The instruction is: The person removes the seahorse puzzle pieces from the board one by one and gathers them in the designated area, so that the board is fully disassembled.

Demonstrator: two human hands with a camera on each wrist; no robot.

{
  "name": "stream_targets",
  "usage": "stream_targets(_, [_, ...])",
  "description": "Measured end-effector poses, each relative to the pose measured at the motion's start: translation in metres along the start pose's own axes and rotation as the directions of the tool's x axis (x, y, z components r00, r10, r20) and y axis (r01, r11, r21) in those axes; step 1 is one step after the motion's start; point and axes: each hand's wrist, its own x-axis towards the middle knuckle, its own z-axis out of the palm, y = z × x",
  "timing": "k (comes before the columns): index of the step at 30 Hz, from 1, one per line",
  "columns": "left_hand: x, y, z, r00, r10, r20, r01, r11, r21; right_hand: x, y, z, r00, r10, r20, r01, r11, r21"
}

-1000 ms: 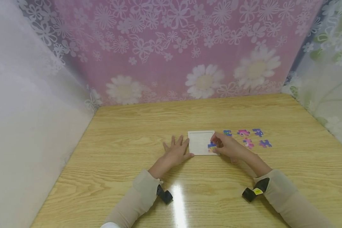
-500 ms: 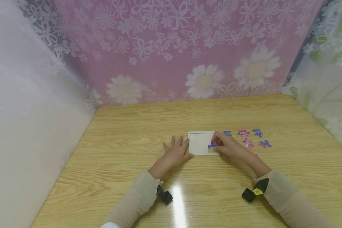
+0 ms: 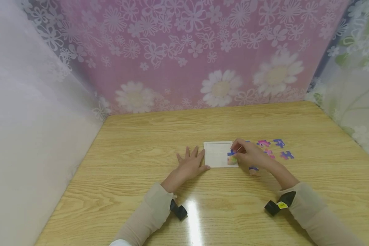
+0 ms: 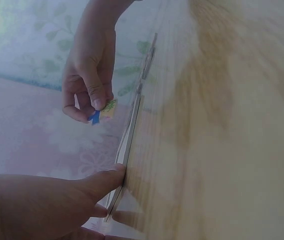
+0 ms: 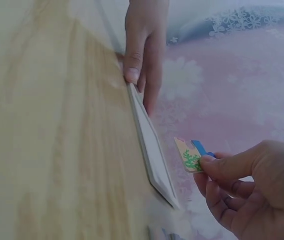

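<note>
A white puzzle tray (image 3: 216, 154) lies flat on the wooden table. Fingers spread, my left hand (image 3: 189, 167) rests on the table with thumb and fingertip at the tray's left edge. My right hand (image 3: 253, 156) pinches a jigsaw piece (image 5: 188, 156) between thumb and fingers over the tray's right end. Blue, cream and a green plant print show on that piece. Both wrist views show it raised clear of the tray and tilted.
Right of the tray lie several loose jigsaw pieces, including a pink one (image 3: 263, 143), a purple-blue one (image 3: 287, 155) and one near the right wrist (image 3: 253, 171). The right hand partly covers some. A floral curtain (image 3: 184, 61) hangs behind the table.
My right hand has lifted the jigsaw piece up from the tray's lower right corner and shifted slightly right, uncovering more of the piece below the wrist. The left hand stays in place.
</note>
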Motion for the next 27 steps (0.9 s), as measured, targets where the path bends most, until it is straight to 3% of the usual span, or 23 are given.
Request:
stream_targets(6, [0.0, 0.0, 0.0, 1.0, 0.005, -0.001, -0.005, 1.0, -0.002, -0.007, 0.0, -0.015, 1.0, 0.002, -0.004, -0.002, 1.0, 0.027])
stream_targets(16, [0.001, -0.001, 0.001, 1.0, 0.004, 0.008, -0.004, 1.0, -0.011, -0.028, 0.005, -0.036, 0.997, -0.033, -0.064, 0.029, 0.998, -0.058])
stream_targets(27, [0.0, 0.0, 0.0, 1.0, -0.003, 0.014, 0.004, 1.0, -0.011, -0.053, 0.01, -0.053, 0.995, 0.026, -0.1, -0.038, 0.992, -0.117])
